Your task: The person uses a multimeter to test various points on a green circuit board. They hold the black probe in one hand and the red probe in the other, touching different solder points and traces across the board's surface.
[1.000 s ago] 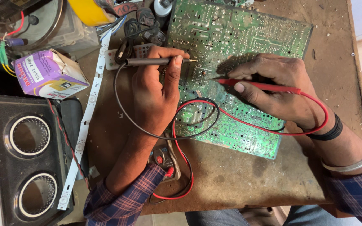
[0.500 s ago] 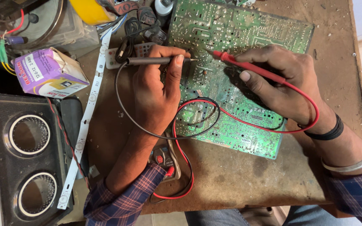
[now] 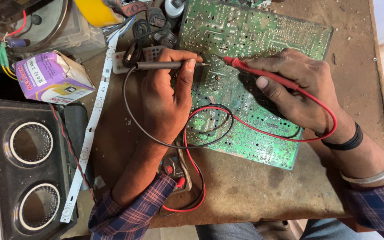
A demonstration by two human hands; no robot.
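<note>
- Left hand (image 3: 167, 104): a black probe (image 3: 165, 65) is gripped, tip on the green circuit board (image 3: 263, 35).
- Right hand (image 3: 296, 86): a red probe (image 3: 263, 72) is pinched, tip pressed to the same board.

We see a purple carton (image 3: 52, 78), white LED strip (image 3: 87, 146), black speaker box (image 3: 27, 173) (two round grilles), yellow tape roll (image 3: 96, 11).

Plaid sleeves (image 3: 127, 213), black wristband (image 3: 344, 141), silver bangle (image 3: 372, 171), jeans (image 3: 227, 231).

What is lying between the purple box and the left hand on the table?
In the head view, a white LED strip runs between the purple box and the left hand, with bare brown table beside it.
</note>
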